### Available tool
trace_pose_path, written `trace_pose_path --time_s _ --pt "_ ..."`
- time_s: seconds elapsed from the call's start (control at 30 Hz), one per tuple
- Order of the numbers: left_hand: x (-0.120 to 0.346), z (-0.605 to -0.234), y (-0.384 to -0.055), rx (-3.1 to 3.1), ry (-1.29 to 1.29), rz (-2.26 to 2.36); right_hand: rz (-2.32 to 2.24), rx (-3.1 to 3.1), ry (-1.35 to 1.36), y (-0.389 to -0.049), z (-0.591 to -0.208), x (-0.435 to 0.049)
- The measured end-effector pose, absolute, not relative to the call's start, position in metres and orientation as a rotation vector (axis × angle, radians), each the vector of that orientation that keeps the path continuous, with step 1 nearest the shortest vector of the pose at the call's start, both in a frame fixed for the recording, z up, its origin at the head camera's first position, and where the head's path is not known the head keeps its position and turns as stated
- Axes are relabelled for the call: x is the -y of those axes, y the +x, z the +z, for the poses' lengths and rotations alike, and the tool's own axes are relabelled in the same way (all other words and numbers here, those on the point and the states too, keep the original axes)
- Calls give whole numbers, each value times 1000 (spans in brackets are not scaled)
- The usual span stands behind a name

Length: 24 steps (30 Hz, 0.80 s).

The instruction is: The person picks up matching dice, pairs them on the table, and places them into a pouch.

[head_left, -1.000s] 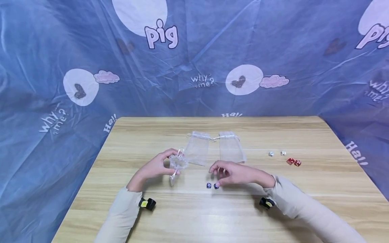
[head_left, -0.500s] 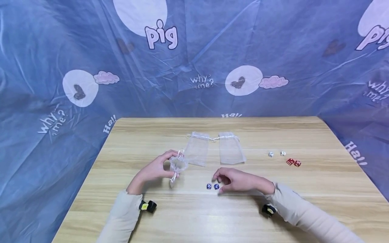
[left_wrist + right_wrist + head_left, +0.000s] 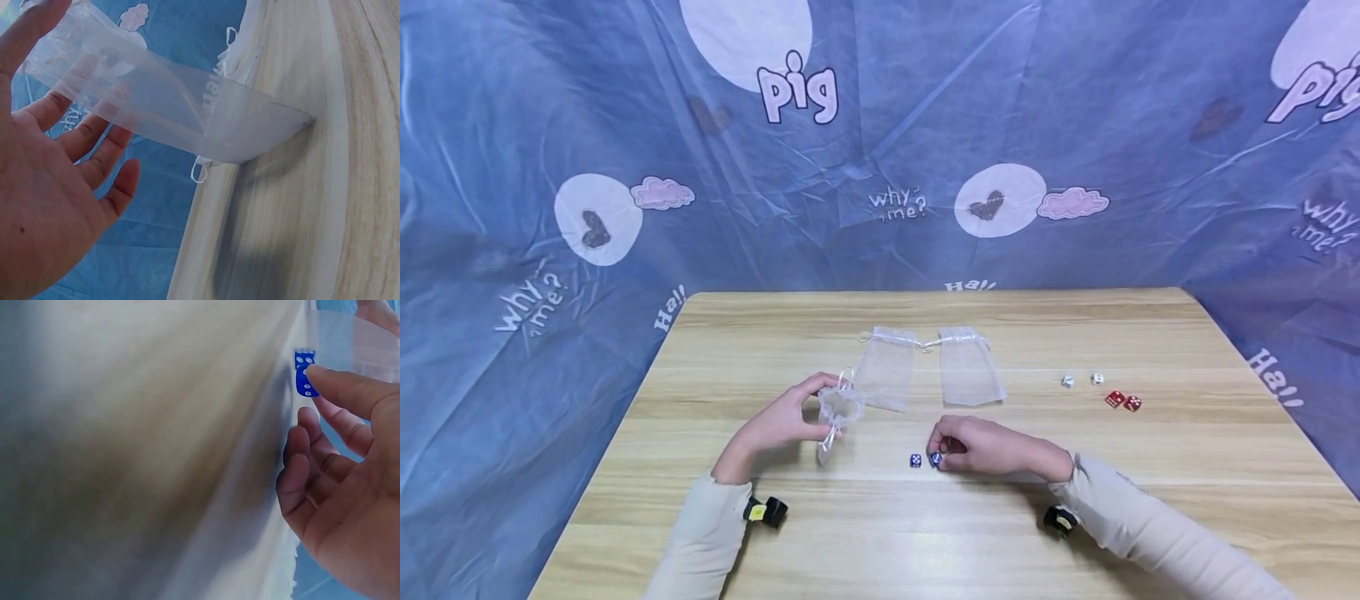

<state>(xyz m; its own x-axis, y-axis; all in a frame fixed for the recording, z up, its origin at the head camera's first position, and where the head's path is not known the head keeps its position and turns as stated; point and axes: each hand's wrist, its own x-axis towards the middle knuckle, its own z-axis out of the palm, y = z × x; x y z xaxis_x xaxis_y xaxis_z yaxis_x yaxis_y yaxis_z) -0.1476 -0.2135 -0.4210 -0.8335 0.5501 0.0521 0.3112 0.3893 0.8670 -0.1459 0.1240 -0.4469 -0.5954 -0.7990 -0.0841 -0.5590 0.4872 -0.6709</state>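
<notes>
In the head view my left hand [image 3: 778, 417] holds a sheer white drawstring pouch [image 3: 841, 406] by its gathered mouth, which is spread towards the camera. The pouch [image 3: 181, 103] hangs between thumb and fingers in the left wrist view, its bottom end reaching the table. To the right, my right hand [image 3: 992, 444] pinches a blue die [image 3: 936, 459] with white pips between thumb and index finger, at table level. Just left of it a second blue die [image 3: 915, 460] lies on the wood. The thumb partly covers the pinched die [image 3: 304, 384] in the right wrist view.
Two more sheer pouches, a left one [image 3: 886, 371] and a right one [image 3: 970, 371], lie flat behind the hands. Further right are two white dice [image 3: 1097, 379] and two red dice [image 3: 1116, 399]. A blue printed cloth [image 3: 880, 250] stands behind the wooden table [image 3: 880, 533].
My right hand drew back slightly from the right blue die, then its thumb and index finger closed on it. The left hand and its pouch stay nearly still.
</notes>
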Motion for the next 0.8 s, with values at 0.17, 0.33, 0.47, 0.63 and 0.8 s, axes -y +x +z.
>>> trace_pose_path --time_s 0.17,0.33,0.47,0.63,0.8 --pt "215 -422 -148 -2402 759 1418 -930 -2338 -1137 -152 -432 -126" --pt "215 -422 -146 -2400 748 1414 -994 -2369 -1180 -159 -406 -121" --pt "215 -421 -145 -2395 743 1416 -1045 -2394 -1200 -160 -383 -109" --pt "214 -419 -145 -2380 721 1420 -1050 -2419 -1260 -162 -361 -86" --pt "213 -419 -146 -2371 732 1429 -1038 -2386 -1335 -165 -352 -63"
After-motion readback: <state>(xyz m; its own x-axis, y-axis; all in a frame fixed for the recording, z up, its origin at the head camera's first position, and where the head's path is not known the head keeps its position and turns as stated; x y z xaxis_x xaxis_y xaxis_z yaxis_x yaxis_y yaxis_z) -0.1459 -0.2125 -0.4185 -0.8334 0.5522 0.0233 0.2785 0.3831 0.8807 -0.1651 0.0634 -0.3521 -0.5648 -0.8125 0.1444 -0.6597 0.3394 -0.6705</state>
